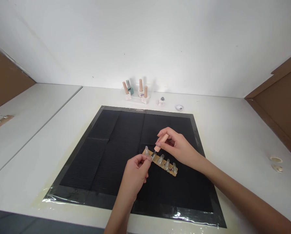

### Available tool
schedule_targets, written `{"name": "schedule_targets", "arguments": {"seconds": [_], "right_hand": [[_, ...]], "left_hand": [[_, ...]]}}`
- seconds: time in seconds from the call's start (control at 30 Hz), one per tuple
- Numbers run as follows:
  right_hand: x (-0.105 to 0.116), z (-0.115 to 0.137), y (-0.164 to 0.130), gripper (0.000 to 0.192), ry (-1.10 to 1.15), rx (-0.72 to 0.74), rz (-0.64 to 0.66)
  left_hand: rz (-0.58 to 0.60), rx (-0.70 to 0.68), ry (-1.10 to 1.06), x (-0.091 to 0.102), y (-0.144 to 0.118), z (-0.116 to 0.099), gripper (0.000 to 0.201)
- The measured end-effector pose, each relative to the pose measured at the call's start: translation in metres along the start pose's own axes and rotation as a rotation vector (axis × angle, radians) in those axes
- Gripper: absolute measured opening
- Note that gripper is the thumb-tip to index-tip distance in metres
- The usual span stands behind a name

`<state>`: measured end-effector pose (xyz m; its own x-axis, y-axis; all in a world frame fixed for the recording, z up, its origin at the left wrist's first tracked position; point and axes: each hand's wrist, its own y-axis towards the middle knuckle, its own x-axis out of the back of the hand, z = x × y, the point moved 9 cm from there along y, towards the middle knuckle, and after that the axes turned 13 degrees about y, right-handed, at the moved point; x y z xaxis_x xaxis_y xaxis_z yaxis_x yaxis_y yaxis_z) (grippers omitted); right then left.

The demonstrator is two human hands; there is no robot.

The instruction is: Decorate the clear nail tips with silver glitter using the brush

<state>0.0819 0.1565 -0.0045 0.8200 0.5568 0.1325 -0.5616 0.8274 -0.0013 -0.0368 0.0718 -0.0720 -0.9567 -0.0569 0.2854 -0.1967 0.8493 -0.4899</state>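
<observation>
My right hand [176, 146] is closed around the peach cap of a nail polish brush [164, 139]. Its dark bristle end points down to the second of several false nails on a tan display strip [164, 162], and appears to touch it. With thumb and fingers pinched, my left hand [137, 169] grips the strip near its left end, beside that nail. The false nails [167, 164] are greyish and shiny, standing in a row along the strip. My left fingertips hide part of the strip's edge.
Black cloth [106, 152] is taped to the white table. Behind it stand capped polish bottles [145, 95], an uncapped white bottle [161, 102] and a small round dish [179, 107]. Another strip of nails [0, 123] lies far left; small round items [276, 160] lie right.
</observation>
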Motion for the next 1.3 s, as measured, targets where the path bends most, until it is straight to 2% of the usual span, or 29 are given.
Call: {"name": "schedule_targets", "arguments": {"seconds": [0.2,0.37,0.43,0.7,1.3], "right_hand": [[0.013,0.011,0.0,0.009,-0.007,0.067,-0.038],[-0.008,0.017,-0.006,0.013,-0.009,0.065,0.148],[-0.012,0.016,-0.007,0.013,-0.04,0.059,0.174],[0.0,0.012,-0.004,0.007,-0.06,0.052,0.08],[0.003,0.014,-0.003,0.009,-0.034,0.049,0.052]], "left_hand": [[-0.002,0.015,-0.004,0.0,0.001,0.001,0.024],[-0.008,0.016,-0.016,0.0,0.0,0.001,0.024],[-0.009,0.017,-0.02,0.0,0.0,0.001,0.024],[-0.008,0.029,-0.031,0.001,0.0,0.001,0.022],[-0.003,0.005,-0.057,0.001,0.0,0.003,0.021]]}}
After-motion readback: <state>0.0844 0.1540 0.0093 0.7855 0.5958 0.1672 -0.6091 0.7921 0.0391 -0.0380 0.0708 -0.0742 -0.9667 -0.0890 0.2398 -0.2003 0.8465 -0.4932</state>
